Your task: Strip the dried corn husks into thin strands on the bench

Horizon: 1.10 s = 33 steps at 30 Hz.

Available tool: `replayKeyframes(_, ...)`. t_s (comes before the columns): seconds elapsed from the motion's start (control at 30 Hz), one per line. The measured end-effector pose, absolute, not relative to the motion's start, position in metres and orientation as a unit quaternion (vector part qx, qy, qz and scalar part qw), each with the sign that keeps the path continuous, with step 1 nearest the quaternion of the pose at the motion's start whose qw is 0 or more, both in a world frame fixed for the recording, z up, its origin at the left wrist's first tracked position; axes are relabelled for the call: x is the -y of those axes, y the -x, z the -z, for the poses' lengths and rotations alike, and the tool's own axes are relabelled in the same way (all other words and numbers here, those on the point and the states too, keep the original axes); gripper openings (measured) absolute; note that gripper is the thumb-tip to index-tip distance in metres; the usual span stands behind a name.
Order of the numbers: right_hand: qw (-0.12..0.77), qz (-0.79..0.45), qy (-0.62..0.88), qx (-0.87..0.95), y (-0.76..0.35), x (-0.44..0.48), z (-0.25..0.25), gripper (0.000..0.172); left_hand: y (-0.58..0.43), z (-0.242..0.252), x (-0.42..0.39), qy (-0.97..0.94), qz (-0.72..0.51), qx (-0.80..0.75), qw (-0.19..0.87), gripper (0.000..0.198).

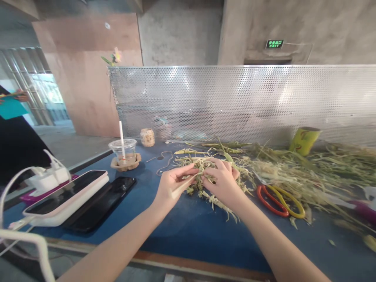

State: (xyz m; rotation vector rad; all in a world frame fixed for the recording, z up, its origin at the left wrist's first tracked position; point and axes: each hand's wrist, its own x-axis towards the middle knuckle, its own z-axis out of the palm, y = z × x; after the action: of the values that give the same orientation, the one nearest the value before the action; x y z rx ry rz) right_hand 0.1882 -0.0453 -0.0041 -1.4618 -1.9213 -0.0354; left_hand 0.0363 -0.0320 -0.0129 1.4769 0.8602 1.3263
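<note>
My left hand [170,182] is closed around a pale plant strip [183,187], which slants up and right between its thumb and fingers. Close beside it, my right hand [221,176] bends its fingers in a pinch on the strip's upper end, over the plant bundle. The bundle of dried greenish plant strands [216,201] lies below both hands on the blue tabletop [182,235], its curly ends spreading out on either side. Scissors [273,209] with one red and one yellow handle lie right of my right forearm, their blades partly covered by plant strands.
Loose dried leaves and stalks [335,168] spread over the right side, with a yellow-green can [304,141] among them. Two phones [108,201], plugged chargers [48,180] and a clear cup with straw [123,150] stand left. A perforated metal screen [190,102] borders the far edge.
</note>
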Motion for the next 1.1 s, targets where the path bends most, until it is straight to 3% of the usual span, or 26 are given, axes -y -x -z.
replayKeyframes(0.5,0.343,-0.096,0.567,0.743,-0.194,0.045,-0.006,0.021,-0.032,0.014,0.030,-0.628,-0.547,-0.355,0.425,0.045)
replayKeyframes(0.67,0.405,-0.199,0.457,0.767,-0.200,0.040,-0.005,0.027,-0.034,0.007,0.039,-0.666,-0.531,-0.354,0.385,0.035)
replayKeyframes(1.1,0.443,-0.283,0.374,0.764,-0.200,0.039,-0.005,0.028,-0.036,0.007,0.041,-0.620,-0.577,-0.290,0.447,0.041)
